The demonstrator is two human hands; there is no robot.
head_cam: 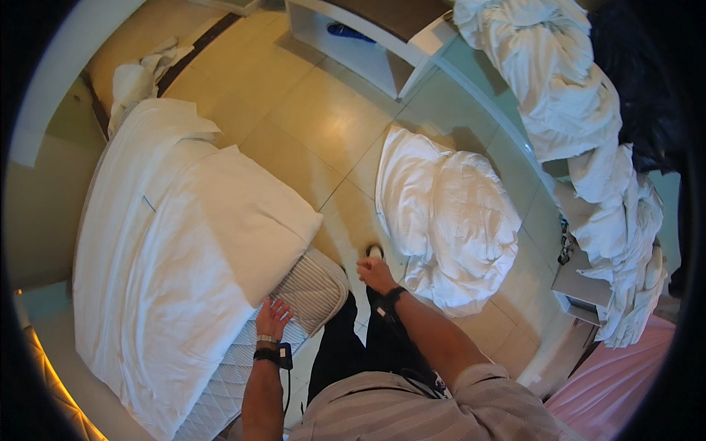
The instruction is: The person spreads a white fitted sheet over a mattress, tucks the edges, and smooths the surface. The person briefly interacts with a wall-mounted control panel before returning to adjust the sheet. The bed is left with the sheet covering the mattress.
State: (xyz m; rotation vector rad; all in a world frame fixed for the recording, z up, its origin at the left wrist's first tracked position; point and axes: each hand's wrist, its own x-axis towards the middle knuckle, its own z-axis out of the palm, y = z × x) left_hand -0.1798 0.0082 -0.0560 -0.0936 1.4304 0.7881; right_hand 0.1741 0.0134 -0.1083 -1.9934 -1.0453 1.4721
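Observation:
My left hand is palm up with its fingers apart, beside the edge of a white bed sheet and above the mattress. The sheet lies creased over most of the mattress, and part of it is folded back on itself. At the near corner the striped side and quilted top of the mattress are bare. My right hand is curled in front of my legs, away from the bed, with nothing visible in it. To its right a bunched white duvet lies on the tiled floor.
A white bench with a dark top and a blue shoe beneath stands ahead. Rumpled white linen is heaped along the right, over a small cabinet. Pink fabric hangs at lower right. Crumpled cloth lies beyond the bed.

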